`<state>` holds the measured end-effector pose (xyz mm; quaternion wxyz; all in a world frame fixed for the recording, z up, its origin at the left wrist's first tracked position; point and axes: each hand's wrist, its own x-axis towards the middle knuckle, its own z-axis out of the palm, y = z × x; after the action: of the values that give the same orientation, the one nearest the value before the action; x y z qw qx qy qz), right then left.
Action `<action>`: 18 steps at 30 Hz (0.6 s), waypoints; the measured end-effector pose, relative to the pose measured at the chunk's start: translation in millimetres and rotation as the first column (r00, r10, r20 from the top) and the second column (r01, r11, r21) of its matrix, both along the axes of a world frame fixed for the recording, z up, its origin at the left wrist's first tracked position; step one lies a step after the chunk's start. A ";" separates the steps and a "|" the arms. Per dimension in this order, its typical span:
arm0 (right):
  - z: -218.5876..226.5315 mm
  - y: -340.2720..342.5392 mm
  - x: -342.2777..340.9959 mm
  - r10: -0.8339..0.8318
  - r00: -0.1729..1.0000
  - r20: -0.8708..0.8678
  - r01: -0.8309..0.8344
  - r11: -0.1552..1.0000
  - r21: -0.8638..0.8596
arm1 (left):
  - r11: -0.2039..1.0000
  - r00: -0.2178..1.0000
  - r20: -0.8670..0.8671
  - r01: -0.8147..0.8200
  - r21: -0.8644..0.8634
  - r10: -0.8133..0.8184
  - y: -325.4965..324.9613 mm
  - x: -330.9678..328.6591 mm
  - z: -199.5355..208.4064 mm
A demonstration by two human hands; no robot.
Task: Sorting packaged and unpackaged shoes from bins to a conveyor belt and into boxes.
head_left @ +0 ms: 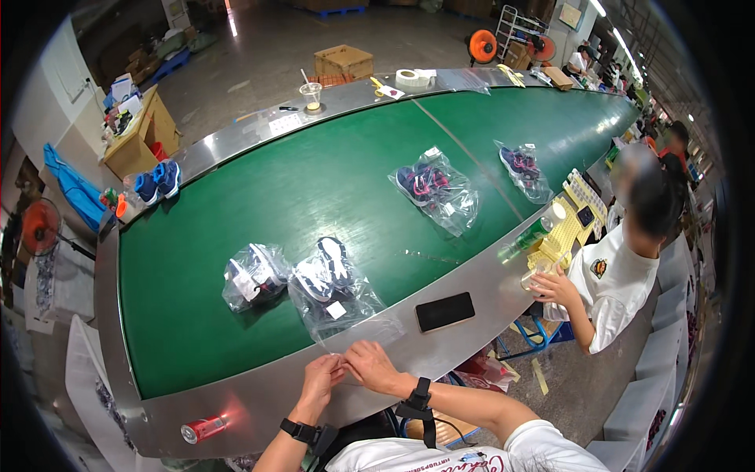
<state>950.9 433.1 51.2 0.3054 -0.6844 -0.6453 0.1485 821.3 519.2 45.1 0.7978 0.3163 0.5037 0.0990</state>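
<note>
My left hand (321, 377) and my right hand (373, 367) meet over the metal edge of the belt table. Both are closed, fingertips pinched together; whatever they hold, if anything, is too small to make out. Just beyond them lies a clear plastic bag (340, 310) with a pair of shoes (333, 263), pale soles upward. Its loose end reaches close to my fingers; I cannot tell whether they touch it. Left of it sits another bagged pair of dark shoes (258, 275). A black phone (445, 311) rests on the metal edge to the right of my hands.
Farther along the green belt (259, 197) lie bagged shoes (429, 185) and another bagged pair (519, 164). A red can (204, 429) is at the near left. On the right a co-worker's hand (557, 288) grips a clear cup. Blue shoes (159, 182) stand on the far-left edge.
</note>
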 end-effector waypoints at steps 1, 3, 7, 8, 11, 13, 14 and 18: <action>-0.8 0.3 -0.3 -0.045 0.999 -0.025 0.045 0.999 -0.001 | 1.000 1.000 -0.005 0.000 0.026 0.000 -0.1 0.9 -0.3; -1.1 1.2 0.8 -0.088 0.995 -0.049 0.088 0.996 -0.003 | 0.999 1.000 -0.010 -0.002 0.053 0.002 0.2 2.2 1.3; -0.6 4.7 8.8 -0.018 0.998 -0.060 0.020 1.000 0.023 | 0.999 1.000 0.017 -0.027 0.039 0.026 2.2 3.0 6.0; -0.4 4.8 10.9 0.004 0.998 -0.060 -0.003 1.000 0.018 | 0.999 0.999 0.031 -0.040 0.030 0.039 2.7 3.0 6.4; 0.0 4.3 16.4 0.052 0.996 -0.074 -0.050 0.998 0.035 | 0.999 1.000 0.009 -0.007 0.031 0.007 3.3 4.6 10.2; -0.5 3.9 15.9 0.065 0.996 -0.059 -0.063 0.998 0.025 | 0.999 0.999 -0.025 0.022 0.031 -0.021 1.1 4.9 9.7; -0.7 4.0 15.3 0.080 0.996 -0.050 -0.079 0.997 0.017 | 0.998 0.997 -0.063 0.048 0.032 -0.046 -0.1 5.5 9.2; 0.0 3.3 15.5 0.080 0.997 -0.014 -0.080 0.997 -0.002 | 0.996 0.993 -0.099 0.074 0.052 -0.068 -3.2 8.4 9.6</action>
<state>966.4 436.4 51.2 0.3025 -0.6574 -0.6698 0.1661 829.7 516.1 54.7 0.7663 0.3605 0.5273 0.0690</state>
